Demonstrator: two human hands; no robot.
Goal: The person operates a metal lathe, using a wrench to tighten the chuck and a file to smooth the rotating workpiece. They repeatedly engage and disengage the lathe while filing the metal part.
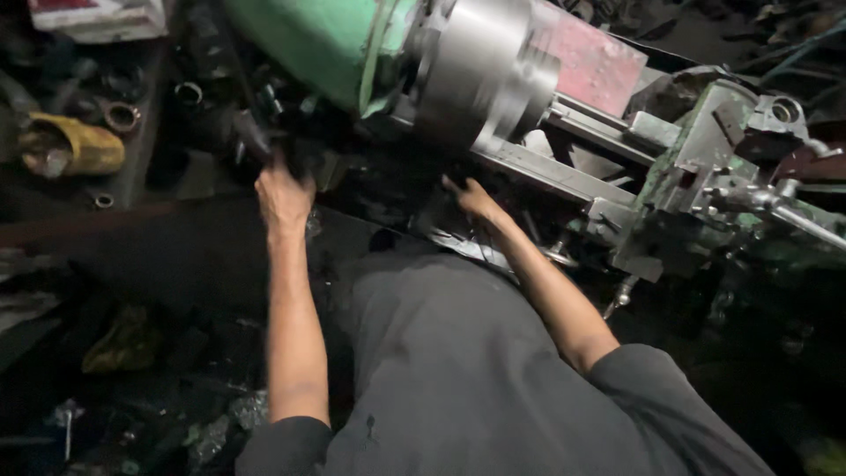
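Left hand [284,196] wraps a dark lever [253,134] under the green headstock [317,44], fingers closed on it; right hand [471,198] braces below the blurred chuck [485,75], grip unclear.

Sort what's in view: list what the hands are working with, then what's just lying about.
In hand:
- left hand gripping a dark lever on the green lathe headstock
- right hand resting under the steel chuck

Lying about:
- yellow object
- metal rings
- tool post, untouched

dim overall | light from upper right | chuck [493,70] motion-blurred | lower corners black
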